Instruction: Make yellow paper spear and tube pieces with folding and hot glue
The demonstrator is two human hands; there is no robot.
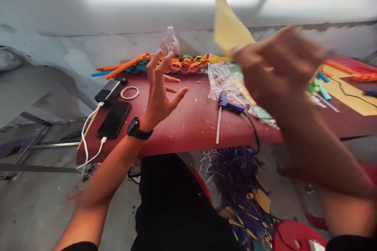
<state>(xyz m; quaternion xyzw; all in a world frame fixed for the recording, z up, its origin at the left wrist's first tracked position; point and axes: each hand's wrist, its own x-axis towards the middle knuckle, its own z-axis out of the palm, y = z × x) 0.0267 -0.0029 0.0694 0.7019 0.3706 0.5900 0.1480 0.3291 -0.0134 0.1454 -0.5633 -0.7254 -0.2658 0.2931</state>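
Note:
My left hand (160,88) is raised over the red table (188,125) with fingers spread apart and nothing in it; a black watch sits on its wrist. My right hand (273,62) is lifted close to the camera, blurred, and grips a yellow sheet of paper (228,25) that sticks up above it. Behind my left hand lies a chain of orange paper rings (187,64) with orange and blue paper strips (123,66).
On the table: two phones (114,118) with white cables, a white ring (129,92), a blue glue gun (228,104) with black cord, a clear plastic bag (224,80), a plastic bottle (170,41), coloured paper at right. Paper scraps (235,180) litter the floor.

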